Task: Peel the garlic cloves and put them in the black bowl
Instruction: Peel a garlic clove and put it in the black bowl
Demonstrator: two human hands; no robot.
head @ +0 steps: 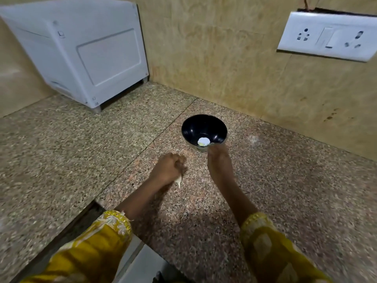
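My left hand (169,168) curls its fingers round a pale garlic piece (178,182) over the surface (81,150). My right hand (217,155) is at the near rim of the black bowl (195,125), and I cannot tell how its fingers lie. A peeled clove (203,141) lies inside.

Dim warm light (edges bowed) — hands (168,169) (219,158) motion-blurred

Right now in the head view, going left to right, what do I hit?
white appliance → left hand, gripping a garlic piece → black bowl → socket panel. The right hand is left out because it overlaps the bowl's rim.
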